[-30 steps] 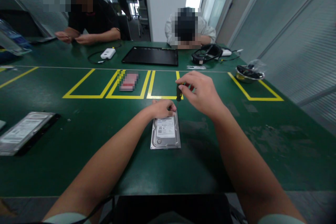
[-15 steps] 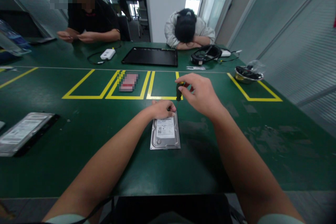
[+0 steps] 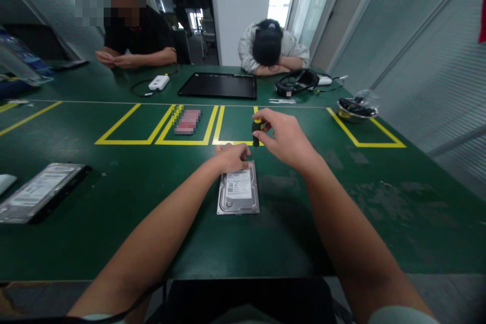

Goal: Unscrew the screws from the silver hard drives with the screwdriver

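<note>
A silver hard drive [image 3: 240,191] with a white label lies flat on the green table in front of me. My left hand [image 3: 232,157] is closed around its far end and covers part of that edge. My right hand [image 3: 283,134] pinches a small black-and-yellow screwdriver [image 3: 256,134], held upright with its thin shaft pointing down at the drive's far right corner. Whether its tip sits in a screw is too small to make out.
Another hard drive [image 3: 43,190] lies at the left. Yellow tape outlines mark the table, one around a blurred pink item [image 3: 188,121]. A metal bowl [image 3: 357,110] of dark things stands at the right. Behind are a black flat panel [image 3: 218,85], a headset [image 3: 296,82] and two people.
The view has shifted slightly. More yellow shows on the screwdriver handle, and my right fingers have changed their hold a little. My left hand stays on the drive's far end.
</note>
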Demonstrator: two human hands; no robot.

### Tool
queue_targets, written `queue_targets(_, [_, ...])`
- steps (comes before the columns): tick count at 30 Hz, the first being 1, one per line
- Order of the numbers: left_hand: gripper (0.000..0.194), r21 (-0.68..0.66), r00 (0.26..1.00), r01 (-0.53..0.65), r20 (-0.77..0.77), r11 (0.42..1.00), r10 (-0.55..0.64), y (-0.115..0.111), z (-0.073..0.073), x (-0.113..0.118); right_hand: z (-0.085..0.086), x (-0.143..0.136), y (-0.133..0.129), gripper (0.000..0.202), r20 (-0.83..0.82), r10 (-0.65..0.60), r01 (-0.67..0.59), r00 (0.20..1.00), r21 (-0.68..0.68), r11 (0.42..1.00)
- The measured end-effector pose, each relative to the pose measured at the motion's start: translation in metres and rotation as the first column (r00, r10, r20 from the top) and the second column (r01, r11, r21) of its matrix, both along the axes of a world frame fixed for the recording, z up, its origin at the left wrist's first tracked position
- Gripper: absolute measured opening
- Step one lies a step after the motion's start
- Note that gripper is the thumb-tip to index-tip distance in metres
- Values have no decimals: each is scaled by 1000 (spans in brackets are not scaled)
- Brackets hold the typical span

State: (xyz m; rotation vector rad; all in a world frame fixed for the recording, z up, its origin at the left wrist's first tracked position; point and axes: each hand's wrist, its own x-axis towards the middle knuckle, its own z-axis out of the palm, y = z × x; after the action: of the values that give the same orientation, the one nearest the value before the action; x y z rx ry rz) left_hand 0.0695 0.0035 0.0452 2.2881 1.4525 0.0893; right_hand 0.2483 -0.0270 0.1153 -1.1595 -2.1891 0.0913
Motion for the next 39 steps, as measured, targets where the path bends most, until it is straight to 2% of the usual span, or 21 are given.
queue_targets(6, [66,182,977,-204,-29,962,212,-17,-3,-8,6,3,-5,29,-45,15,-14,999,15,1000])
queue_targets(10, [64,194,948,-313,120,930,294,-36,0,-19,13,6,-9,29,-86,16,-9,996,74,997])
queue_targets(12, [56,138,885,-424,270,895,378,-46,-2,-25,16,8,-11,29,-82,9,-1,997,88,996])
queue_targets(15, [54,24,745,-563,448,826,495,-58,-12,-34,20,10,-15,33,-21,-40,42,999,108,993])
queue_targets(18, [64,-47,711,-572,469,819,524,-65,-28,-42,23,11,-17,32,100,-93,82,991,107,991])
queue_targets(23, [74,-44,760,-519,433,854,484,-71,-43,-45,23,9,-20,18,361,-115,123,926,0,992])
queue_targets(29, [95,40,834,-457,368,888,412,-73,-45,-42,16,-2,-26,23,498,-157,187,853,-11,982])
queue_targets(33, [95,67,857,-430,343,900,384,-71,-44,-43,10,-10,-29,27,569,-159,208,806,-21,978])
queue_targets(39, [91,59,881,-400,301,914,366,-67,-43,-44,-11,-12,-37,35,667,-150,317,729,-135,939])
